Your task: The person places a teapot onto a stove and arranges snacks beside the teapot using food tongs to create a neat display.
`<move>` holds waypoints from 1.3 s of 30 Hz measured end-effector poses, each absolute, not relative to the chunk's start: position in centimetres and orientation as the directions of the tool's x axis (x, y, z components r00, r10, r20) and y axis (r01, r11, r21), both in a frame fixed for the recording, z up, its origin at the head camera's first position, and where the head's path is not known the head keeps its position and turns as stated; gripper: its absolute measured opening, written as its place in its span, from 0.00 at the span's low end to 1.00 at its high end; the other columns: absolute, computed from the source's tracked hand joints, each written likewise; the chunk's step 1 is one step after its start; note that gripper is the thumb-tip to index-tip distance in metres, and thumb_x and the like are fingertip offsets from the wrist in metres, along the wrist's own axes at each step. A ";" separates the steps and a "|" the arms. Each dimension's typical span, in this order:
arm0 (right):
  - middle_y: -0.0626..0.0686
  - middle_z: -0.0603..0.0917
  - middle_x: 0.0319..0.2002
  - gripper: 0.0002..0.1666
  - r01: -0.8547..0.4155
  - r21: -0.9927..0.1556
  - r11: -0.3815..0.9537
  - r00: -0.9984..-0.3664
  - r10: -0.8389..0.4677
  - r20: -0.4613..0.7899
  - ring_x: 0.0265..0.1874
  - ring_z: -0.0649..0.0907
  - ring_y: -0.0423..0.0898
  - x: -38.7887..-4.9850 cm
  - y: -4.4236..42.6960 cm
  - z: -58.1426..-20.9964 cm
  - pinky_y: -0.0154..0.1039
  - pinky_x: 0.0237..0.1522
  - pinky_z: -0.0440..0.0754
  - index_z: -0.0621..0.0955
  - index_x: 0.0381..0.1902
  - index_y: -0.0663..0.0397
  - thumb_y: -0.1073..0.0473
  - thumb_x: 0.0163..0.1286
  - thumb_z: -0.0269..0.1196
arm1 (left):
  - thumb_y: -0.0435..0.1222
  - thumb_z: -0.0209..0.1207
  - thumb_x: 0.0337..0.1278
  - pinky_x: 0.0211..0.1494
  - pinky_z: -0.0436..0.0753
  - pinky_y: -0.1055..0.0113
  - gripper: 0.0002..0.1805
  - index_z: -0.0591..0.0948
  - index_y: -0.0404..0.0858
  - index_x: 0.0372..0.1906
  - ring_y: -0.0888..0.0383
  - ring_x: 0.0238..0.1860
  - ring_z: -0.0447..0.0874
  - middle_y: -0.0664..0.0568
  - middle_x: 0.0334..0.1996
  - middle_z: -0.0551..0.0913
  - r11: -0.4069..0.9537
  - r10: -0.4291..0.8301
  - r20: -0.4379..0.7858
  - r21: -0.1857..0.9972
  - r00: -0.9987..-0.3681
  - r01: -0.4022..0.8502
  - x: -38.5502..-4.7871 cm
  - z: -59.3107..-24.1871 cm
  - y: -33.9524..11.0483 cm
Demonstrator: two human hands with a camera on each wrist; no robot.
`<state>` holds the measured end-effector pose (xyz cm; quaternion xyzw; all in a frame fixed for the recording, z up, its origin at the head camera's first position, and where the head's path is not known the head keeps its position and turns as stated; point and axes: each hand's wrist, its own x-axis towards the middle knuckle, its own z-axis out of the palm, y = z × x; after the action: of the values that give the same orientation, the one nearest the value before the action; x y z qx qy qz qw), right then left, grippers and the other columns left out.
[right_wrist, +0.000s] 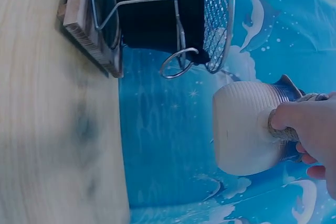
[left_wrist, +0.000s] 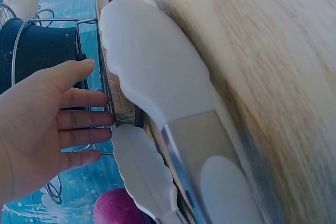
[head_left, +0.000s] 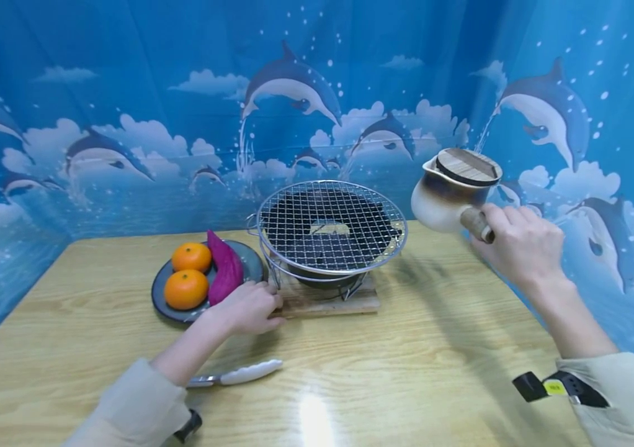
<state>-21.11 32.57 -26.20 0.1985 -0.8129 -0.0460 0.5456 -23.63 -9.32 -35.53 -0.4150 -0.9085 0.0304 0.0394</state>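
Right of the grill [head_left: 332,245], the right hand [head_left: 523,245] gripped a raised pot [head_left: 441,200]; the left hand [head_left: 249,308], fingers [left_wrist: 84,119] extended, was beside the board [head_left: 328,304].

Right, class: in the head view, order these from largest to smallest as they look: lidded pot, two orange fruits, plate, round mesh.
1. Round mesh
2. Plate, partly covered
3. Lidded pot
4. Front orange fruit and rear orange fruit: unranked; they look nearly alike, and the front one is nearer the camera.

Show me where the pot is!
In the head view, the pot is right of centre, held up in the right hand, right of the grill.
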 end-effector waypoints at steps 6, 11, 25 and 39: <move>0.59 0.77 0.19 0.13 -0.277 0.300 0.913 -0.360 -0.388 0.849 0.14 0.74 0.59 -20.7 32.1 -25.0 0.48 0.07 0.59 0.78 0.31 0.60 0.56 0.50 0.63 | 0.50 0.60 0.53 0.34 0.73 0.58 0.15 0.76 0.44 0.22 0.52 0.33 0.77 0.53 0.25 0.75 0.653 0.757 0.041 -0.090 -0.652 0.752 -23.7 -35.6 -9.2; 0.60 0.78 0.21 0.16 -0.272 0.309 0.911 -0.370 -0.395 0.841 0.16 0.74 0.58 -20.5 31.3 -23.9 0.48 0.08 0.61 0.78 0.33 0.60 0.57 0.47 0.66 | 0.50 0.60 0.53 0.34 0.72 0.58 0.15 0.77 0.44 0.23 0.52 0.32 0.77 0.53 0.25 0.75 0.653 0.757 0.035 -0.091 -0.653 0.752 -23.8 -35.4 -9.2; 0.60 0.80 0.23 0.15 -0.325 0.329 0.886 -0.356 -0.437 0.826 0.21 0.78 0.59 -20.7 28.5 -22.4 0.50 0.11 0.67 0.79 0.34 0.59 0.54 0.55 0.56 | 0.50 0.60 0.53 0.32 0.72 0.59 0.15 0.77 0.43 0.23 0.52 0.31 0.77 0.53 0.24 0.75 0.652 0.757 0.025 -0.088 -0.653 0.753 -23.9 -35.5 -9.2; 0.58 0.79 0.21 0.12 -0.408 0.370 0.835 -0.295 -0.504 0.812 0.20 0.78 0.57 -22.2 26.3 -23.0 0.47 0.12 0.69 0.80 0.34 0.59 0.58 0.53 0.58 | 0.49 0.61 0.52 0.33 0.72 0.58 0.15 0.75 0.44 0.21 0.51 0.32 0.77 0.53 0.24 0.74 0.647 0.762 0.046 -0.093 -0.646 0.757 -23.7 -35.5 -9.4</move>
<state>-22.16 26.30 -22.98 0.2839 -0.8033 -0.0459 0.5215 -23.70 -9.37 -35.47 -0.4188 -0.9066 0.0328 0.0402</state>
